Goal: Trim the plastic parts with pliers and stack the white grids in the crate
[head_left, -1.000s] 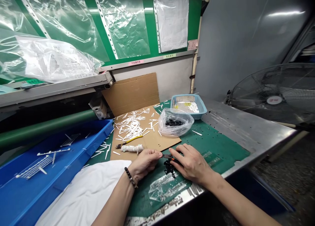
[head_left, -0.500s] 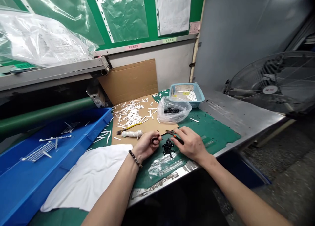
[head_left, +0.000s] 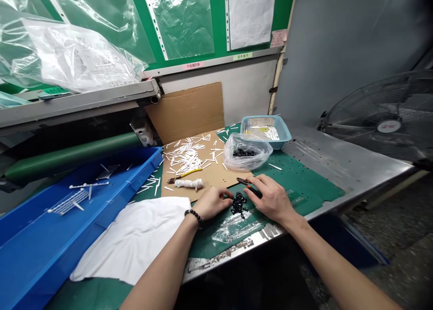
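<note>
My right hand [head_left: 270,197] is wrapped round a pair of cutting pliers [head_left: 244,182] with black and orange handles, their jaws pointing left above the mat. My left hand [head_left: 213,202] reaches the left edge of a small pile of shiny black parts [head_left: 238,204], thumb and fingers drawn together. What sits between those fingertips, if anything, is too small to make out. Behind the hands stands an open clear plastic bag [head_left: 250,161] with more black parts inside. A second, yellow-handled cutter [head_left: 186,175] lies beside a white wrapped object [head_left: 190,184] on the cardboard.
White sticks [head_left: 189,157] lie scattered over a cardboard sheet [head_left: 216,179]. A light-blue basket [head_left: 279,143] stands behind the bag. On the left are a blue tray [head_left: 111,206] and a white cloth [head_left: 135,238]. A large fan [head_left: 379,125] stands at right.
My left hand has turned palm-down and moved to the black pile; the dark piece at its fingers no longer shows. The right hand keeps the pliers. The view has shifted slightly left.
</note>
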Available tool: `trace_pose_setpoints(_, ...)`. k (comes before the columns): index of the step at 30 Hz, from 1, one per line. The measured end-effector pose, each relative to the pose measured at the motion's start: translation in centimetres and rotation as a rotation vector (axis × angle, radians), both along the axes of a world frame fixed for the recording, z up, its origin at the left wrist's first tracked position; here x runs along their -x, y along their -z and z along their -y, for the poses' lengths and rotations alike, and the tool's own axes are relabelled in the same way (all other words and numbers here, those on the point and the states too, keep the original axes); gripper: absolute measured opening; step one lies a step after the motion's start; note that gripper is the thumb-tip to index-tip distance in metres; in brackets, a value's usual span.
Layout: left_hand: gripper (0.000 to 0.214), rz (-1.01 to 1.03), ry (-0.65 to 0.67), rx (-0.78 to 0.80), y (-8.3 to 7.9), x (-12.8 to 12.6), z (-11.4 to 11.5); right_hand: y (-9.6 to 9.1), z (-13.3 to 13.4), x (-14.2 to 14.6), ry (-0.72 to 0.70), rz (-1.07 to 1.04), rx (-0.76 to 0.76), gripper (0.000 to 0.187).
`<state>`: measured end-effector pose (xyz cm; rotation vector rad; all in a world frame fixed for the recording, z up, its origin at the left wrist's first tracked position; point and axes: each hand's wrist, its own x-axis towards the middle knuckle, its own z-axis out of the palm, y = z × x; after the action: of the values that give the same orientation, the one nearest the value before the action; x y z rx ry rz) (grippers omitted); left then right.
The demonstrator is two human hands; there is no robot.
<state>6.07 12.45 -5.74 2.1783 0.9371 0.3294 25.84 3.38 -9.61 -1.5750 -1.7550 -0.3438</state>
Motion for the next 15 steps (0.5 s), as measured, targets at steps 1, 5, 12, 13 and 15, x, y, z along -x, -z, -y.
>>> trace_pose_setpoints(1,0.020,0.002,0.000,-0.012,0.04,-0.03,0.06,0.00,0.00,0.00,-0.002,0.000,0.002,0.027)
trace_pose_setpoints(5,0.013,0.063,-0.043,0.044,0.05,-0.19,-0.01,0.00,-0.02,-0.01,-0.004,0.008,0.001,0.025)
trace_pose_setpoints(12,0.010,0.593,-0.199,0.807,-0.32,-0.19,-0.52,-0.23,0.18,0.17,-0.054,0.048,0.036,0.027)
trace_pose_setpoints(13,0.011,0.653,-0.206,0.870,-0.38,-0.17,-0.56,-0.25,0.21,0.20,-0.064,0.051,0.042,0.027)
trace_pose_setpoints(15,0.012,0.731,-0.223,0.919,-0.44,-0.15,-0.60,-0.26,0.24,0.25,-0.078,0.058,0.046,0.028)
